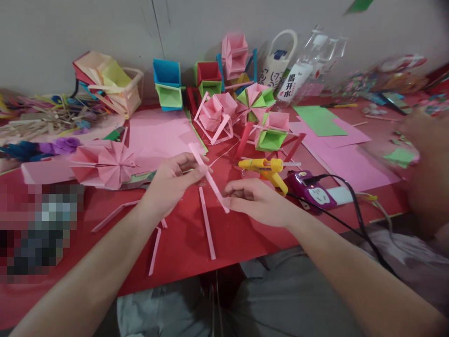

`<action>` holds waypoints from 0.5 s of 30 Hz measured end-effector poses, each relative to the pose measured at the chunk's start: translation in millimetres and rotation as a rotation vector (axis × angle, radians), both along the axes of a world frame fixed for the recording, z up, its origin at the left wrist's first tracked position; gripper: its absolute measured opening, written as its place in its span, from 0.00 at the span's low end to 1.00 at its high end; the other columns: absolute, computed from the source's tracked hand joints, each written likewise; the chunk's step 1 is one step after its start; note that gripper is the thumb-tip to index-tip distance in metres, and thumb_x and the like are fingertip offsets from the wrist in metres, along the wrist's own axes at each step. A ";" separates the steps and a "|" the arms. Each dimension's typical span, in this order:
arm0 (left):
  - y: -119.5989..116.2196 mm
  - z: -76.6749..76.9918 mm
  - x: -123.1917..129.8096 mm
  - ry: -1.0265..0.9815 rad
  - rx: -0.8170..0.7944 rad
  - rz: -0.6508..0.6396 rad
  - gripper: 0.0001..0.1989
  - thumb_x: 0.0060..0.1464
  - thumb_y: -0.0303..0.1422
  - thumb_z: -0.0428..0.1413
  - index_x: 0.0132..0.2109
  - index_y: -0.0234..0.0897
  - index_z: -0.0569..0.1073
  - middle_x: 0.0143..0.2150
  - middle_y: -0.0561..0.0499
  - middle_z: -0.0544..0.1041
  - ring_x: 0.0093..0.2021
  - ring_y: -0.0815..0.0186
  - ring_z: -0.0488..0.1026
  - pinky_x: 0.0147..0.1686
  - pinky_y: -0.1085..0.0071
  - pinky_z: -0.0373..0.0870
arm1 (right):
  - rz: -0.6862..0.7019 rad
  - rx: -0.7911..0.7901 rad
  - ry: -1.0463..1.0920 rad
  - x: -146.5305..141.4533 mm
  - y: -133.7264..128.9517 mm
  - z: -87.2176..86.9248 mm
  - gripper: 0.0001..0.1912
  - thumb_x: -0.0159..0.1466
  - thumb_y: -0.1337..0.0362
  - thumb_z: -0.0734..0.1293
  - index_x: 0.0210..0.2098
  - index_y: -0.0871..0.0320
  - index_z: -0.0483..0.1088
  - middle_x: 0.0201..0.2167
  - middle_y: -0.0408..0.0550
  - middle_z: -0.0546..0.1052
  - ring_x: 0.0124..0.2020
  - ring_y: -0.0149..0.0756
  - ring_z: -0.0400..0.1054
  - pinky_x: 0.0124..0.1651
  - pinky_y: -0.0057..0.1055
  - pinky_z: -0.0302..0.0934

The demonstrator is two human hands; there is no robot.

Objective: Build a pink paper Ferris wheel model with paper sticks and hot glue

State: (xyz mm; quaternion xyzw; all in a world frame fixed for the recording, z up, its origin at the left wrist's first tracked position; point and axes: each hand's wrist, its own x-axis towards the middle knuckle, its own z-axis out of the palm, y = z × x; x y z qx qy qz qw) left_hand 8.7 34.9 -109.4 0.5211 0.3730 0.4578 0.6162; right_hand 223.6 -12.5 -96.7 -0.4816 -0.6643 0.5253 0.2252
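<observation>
Bare forearms (105, 257) reach in from the near side, above grey trousers (164, 309), toward a red tabletop (182, 255). Between the two hands, slightly above the surface, a narrow pink strip (214, 186) slants down toward the right. Left hand (168, 180) pinches it at mid-length between thumb and fingers; right hand (259, 201) grips its lower end between thumb and fingertips, the other fingers curled in. It looks like folded paper: almost weightless, fairly stiff along its length but easily creased or kinked, and unlikely to slip from dry skin. A light pinch near each end should keep it straight, while squeezing or twisting the middle could buckle it. Just below lies a similar loose strip (206, 224), with a bent strip (154, 250) farther left. Beyond the right hand, a yellow glue gun (264, 166) rests beside a purple power socket (312, 189); its nozzle could be hot and is best avoided. Folded paper boxes (168, 84) stand behind, their thin walls probably easy to crush.
</observation>
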 end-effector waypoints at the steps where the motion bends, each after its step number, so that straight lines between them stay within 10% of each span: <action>1: 2.5 2.0 -3.4 -0.033 -0.007 0.056 0.13 0.49 0.36 0.70 0.40 0.36 0.79 0.33 0.52 0.78 0.32 0.70 0.74 0.35 0.75 0.74 | 0.001 0.013 0.002 2.2 0.3 0.7 0.09 0.65 0.58 0.68 0.33 0.57 0.73 0.24 0.39 0.68 0.26 0.28 0.60 0.28 0.28 0.53; 15: 4.9 7.4 -8.1 -0.220 -0.021 0.143 0.13 0.47 0.32 0.72 0.38 0.35 0.77 0.34 0.53 0.78 0.35 0.71 0.77 0.36 0.77 0.78 | -0.199 0.083 0.164 -11.7 -9.5 0.8 0.10 0.62 0.57 0.73 0.34 0.57 0.75 0.28 0.41 0.75 0.28 0.28 0.66 0.31 0.26 0.60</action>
